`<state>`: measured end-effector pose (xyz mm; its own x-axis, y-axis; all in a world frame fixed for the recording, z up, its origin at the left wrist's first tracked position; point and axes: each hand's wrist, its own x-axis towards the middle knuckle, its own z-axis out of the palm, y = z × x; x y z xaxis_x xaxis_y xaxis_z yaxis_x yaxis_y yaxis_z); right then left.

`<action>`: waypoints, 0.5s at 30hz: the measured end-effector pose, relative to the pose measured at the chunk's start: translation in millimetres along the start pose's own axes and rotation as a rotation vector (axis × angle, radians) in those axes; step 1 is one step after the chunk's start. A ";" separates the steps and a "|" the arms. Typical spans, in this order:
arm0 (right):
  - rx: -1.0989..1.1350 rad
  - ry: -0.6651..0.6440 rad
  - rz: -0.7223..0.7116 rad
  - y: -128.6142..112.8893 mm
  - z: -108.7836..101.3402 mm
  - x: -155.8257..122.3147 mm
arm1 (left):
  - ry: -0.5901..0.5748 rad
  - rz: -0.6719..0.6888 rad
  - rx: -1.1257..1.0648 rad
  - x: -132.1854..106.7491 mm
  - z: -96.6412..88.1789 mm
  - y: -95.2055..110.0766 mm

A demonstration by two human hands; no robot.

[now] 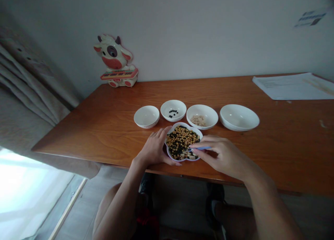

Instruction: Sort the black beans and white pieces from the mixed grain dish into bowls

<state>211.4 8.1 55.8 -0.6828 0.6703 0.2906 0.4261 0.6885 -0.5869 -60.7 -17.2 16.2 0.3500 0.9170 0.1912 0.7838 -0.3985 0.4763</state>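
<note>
A flower-shaped white bowl with a lilac rim (197, 131) stands near the table's front edge, filled with mixed yellow and dark beans (182, 138). Some larger pale pieces (191, 157) lie at its near side. My left hand (156, 146) is wrapped around the bowl's left side, thumb at the front. Pinched between the fingers of my right hand (217, 150) are small blue tweezers (203, 148), their tips down among the beans. Just behind stand a white bowl with a few black beans (173, 119) and another white bowl with pale flat pieces (202, 127).
One empty white bowl (146, 117) is at the row's left end, another larger empty bowl (239, 117) at its right end. A toy cow with a keyboard (117, 64) stands at the back left. Papers (293, 87) lie at the back right of the wooden table (109, 128).
</note>
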 end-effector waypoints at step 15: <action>-0.058 -0.046 0.000 -3.2 -2.2 -0.8 | -0.006 -0.026 -0.007 -0.4 -1.0 2.2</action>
<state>211.9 6.0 59.0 -0.7083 0.6582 0.2549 0.4591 0.7039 -0.5420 -59.6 -18.5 17.9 0.3325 0.9269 0.1739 0.7890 -0.3744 0.4872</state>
